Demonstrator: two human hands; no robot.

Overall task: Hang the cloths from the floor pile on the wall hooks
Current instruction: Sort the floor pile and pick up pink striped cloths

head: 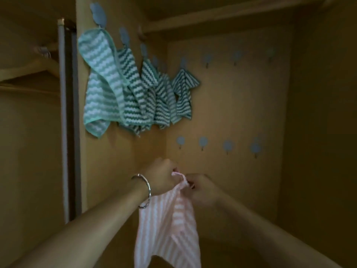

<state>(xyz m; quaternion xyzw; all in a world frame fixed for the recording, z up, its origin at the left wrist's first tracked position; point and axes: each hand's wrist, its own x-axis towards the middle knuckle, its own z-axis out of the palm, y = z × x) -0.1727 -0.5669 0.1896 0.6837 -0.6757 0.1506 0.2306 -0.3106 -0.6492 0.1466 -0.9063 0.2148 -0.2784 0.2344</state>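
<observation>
A pink and white striped cloth [168, 231] hangs between my hands in front of the back wall. My left hand [161, 177], with a silver bangle on the wrist, pinches the cloth's small loop [179, 175] at the top. My right hand [201, 188] grips the same top corner just to the right. Several green and white striped cloths [133, 89] hang from round grey hooks on the left wall and the corner. A lower row of bare hooks [203, 141] sits just above my hands. The floor pile is out of view.
An upper row of bare hooks [207, 59] runs across the back wall. A shelf [212, 18] spans the top of the alcove. A grey vertical door edge [66, 120] stands at the left, and a plain side wall closes the right.
</observation>
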